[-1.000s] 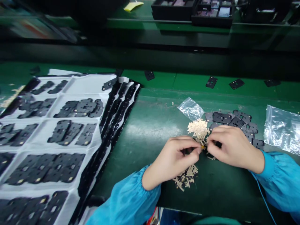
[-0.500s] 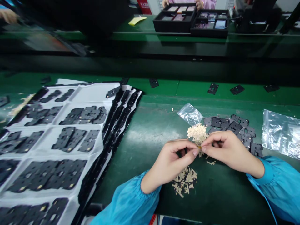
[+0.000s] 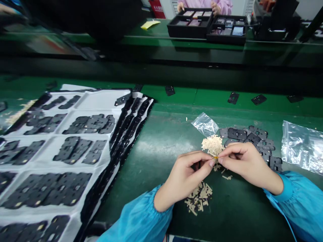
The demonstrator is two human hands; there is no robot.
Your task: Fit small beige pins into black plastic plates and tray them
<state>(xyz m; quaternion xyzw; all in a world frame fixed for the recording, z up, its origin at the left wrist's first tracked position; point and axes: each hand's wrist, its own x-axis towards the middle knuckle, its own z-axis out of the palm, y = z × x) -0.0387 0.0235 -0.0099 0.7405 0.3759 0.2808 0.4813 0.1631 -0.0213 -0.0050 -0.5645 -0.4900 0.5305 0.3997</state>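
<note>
My left hand (image 3: 188, 173) and my right hand (image 3: 248, 164) meet fingertip to fingertip, pinching a tiny yellowish piece (image 3: 215, 157) between them. Just behind the fingertips lies a heap of small cream-coloured pieces (image 3: 212, 144). A second, looser pile of tan strips (image 3: 199, 198) sits below my left hand. Behind my right hand several flat black plastic parts (image 3: 262, 143) lie in a pile, partly hidden by the hand. A small clear zip bag (image 3: 205, 124) rests behind the cream heap.
Stacked white-lined, black-edged trays (image 3: 93, 104) with black parts fill the left. A larger clear bag (image 3: 301, 148) lies at right. Loose black parts (image 3: 233, 97) dot a green belt. Across it are black boxes (image 3: 189, 31) and another person's hands.
The view has shifted slightly. My hands keep the same fingertip pinch, and a little more of the yellowish piece shows. The person across holds one hand farther from the box.
</note>
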